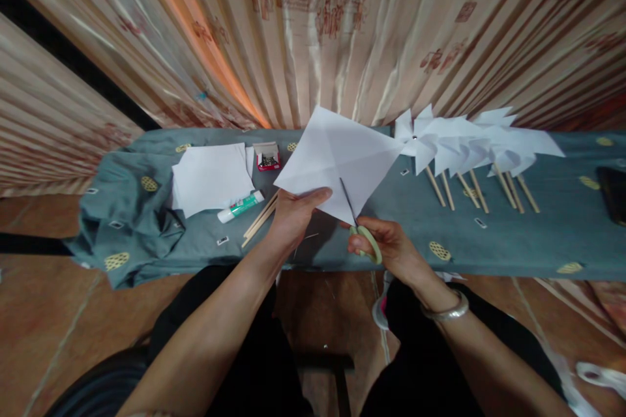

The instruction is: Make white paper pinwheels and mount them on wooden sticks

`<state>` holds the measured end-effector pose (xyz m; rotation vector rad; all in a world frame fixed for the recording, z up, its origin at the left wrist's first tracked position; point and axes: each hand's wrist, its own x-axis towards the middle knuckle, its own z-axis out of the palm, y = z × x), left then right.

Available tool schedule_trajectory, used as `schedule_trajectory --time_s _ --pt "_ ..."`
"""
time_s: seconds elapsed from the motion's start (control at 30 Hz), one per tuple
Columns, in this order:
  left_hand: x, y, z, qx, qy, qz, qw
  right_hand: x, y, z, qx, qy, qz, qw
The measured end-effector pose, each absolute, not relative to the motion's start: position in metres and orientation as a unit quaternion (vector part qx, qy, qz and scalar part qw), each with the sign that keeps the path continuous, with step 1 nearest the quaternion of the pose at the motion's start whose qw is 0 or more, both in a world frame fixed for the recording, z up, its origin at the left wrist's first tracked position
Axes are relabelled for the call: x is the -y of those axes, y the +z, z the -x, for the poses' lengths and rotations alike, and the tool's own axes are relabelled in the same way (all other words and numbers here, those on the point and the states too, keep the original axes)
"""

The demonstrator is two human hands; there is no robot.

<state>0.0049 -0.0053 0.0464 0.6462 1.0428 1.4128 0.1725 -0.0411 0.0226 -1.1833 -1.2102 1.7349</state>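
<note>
A patterned curtain (313,26) hangs behind a long desk (538,234) draped in grey-green cloth. On its right side lies a row of finished white pinwheels (469,143) on wooden sticks; at the left sit a stack of white paper (210,176), a glue stick (240,206), spare sticks (259,218) and a small box of pins (267,158). Held above the desk's middle is a creased square sheet (337,156), thin, light and floppy, best gripped near an edge so that it stays taut. The left hand (293,215) pinches its lower edge; the right hand (386,244) grips green-handled scissors (359,225), blades cutting into the sheet along a crease.
</note>
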Motion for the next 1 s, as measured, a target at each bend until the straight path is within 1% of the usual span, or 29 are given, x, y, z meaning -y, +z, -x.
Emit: schedule_trajectory --time_s 0.17,0.47,1.0 --pt "0.0064 0.0458 -0.0068 -0.454 0.610 -0.286 0.584 0.0404 0.0263 -0.1742 0.490 0.657 0.462 0.341" --pt "0.0063 0.0459 -0.0077 -0.452 0.609 -0.294 0.582 0.0415 0.0230 -0.1724 0.475 0.661 0.466 0.347" --pt "0.0076 0.0421 -0.0068 -0.449 0.612 -0.298 0.579 0.0415 0.0320 -0.1700 0.474 0.653 0.477 0.349"
